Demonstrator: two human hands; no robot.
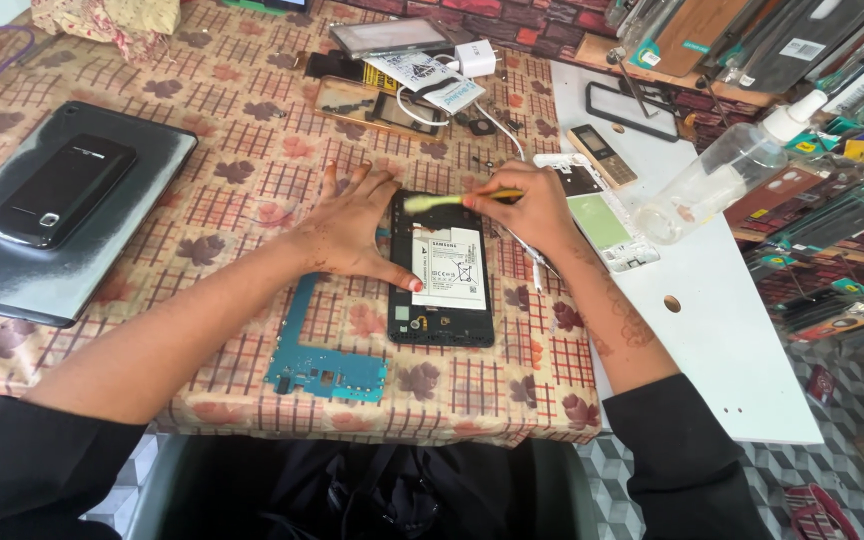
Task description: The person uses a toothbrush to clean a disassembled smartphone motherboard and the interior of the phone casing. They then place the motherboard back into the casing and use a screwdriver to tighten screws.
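An opened black phone (441, 322) lies back-up on the patterned tablecloth, its white battery (448, 267) showing. My left hand (350, 227) rests flat with fingers spread on the phone's left edge, the thumb touching the battery. My right hand (527, 208) grips a small yellow-handled brush (449, 201) whose pale bristles sit over the top of the phone. A blue circuit board (322, 365) lies just left of the phone, near the table's front edge.
A dark tablet (132, 215) with a black phone (60, 190) on it sits at left. A white board (722, 330) at right carries a clear spray bottle (722, 170), a small keypad phone (602, 155) and a phone frame (607, 228). Chargers, cables and parts crowd the back.
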